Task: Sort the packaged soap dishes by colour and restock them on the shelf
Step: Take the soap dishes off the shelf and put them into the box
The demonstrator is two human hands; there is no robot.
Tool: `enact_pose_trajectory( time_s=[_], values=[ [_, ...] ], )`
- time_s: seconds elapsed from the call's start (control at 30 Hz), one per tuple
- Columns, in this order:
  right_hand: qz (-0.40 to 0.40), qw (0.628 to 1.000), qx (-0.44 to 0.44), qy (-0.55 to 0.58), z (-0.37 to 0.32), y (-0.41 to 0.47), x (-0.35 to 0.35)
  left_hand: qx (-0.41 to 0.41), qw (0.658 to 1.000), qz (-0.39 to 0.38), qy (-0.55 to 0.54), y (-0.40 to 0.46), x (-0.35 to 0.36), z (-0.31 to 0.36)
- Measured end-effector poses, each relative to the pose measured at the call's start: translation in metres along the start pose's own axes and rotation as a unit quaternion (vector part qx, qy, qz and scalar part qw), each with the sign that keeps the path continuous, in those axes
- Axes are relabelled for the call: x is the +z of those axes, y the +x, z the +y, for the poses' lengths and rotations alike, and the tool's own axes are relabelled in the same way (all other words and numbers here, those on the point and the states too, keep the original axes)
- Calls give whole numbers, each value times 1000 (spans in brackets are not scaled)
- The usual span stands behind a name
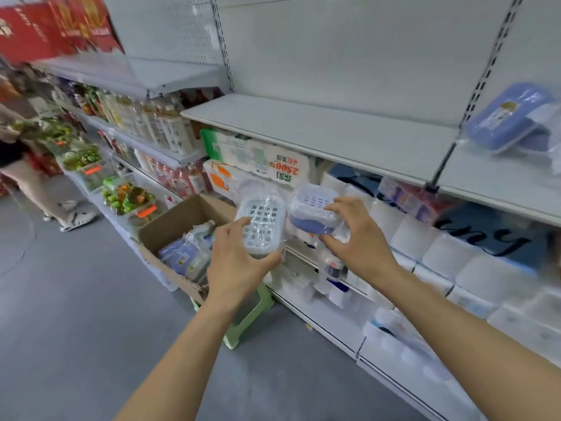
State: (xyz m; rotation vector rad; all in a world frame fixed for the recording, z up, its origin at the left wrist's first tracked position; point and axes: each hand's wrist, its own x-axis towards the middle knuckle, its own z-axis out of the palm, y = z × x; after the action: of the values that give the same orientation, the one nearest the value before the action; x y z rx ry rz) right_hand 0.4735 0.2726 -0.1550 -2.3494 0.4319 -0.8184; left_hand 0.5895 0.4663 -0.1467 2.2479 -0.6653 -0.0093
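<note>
Before a grey shelf [318, 129], each hand grips a possibly blue soap dish.

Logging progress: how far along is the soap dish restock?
Early. Done: a couple of blue soap dishes lie on the shelf at right. In hand: left hand grips a pale dish, right hand a blue dish. Left: the cardboard box still holds more packs.

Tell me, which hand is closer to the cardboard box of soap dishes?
Left. The left hand holds a pale wrapped soap dish right beside the cardboard box; the right hand, gripping a blue wrapped soap dish, is farther off, toward the shelves.
</note>
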Motion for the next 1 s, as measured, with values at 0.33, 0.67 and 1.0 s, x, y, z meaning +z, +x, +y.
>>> enact_pose_trajectory(
  time_s=[0.33, 0.67, 1.0],
  values=[
    [-126, 991, 37, 3, 19, 117, 146, -103, 993, -43, 46, 131, -15, -118],
    [-221, 965, 141, 23, 24, 195, 333, -192, 965, -168, 56, 271, -21, -286],
    [-235, 933, 271, 25, 47, 286, 529, -242, 936, -245, 74, 456, 18, -449]
  ],
)
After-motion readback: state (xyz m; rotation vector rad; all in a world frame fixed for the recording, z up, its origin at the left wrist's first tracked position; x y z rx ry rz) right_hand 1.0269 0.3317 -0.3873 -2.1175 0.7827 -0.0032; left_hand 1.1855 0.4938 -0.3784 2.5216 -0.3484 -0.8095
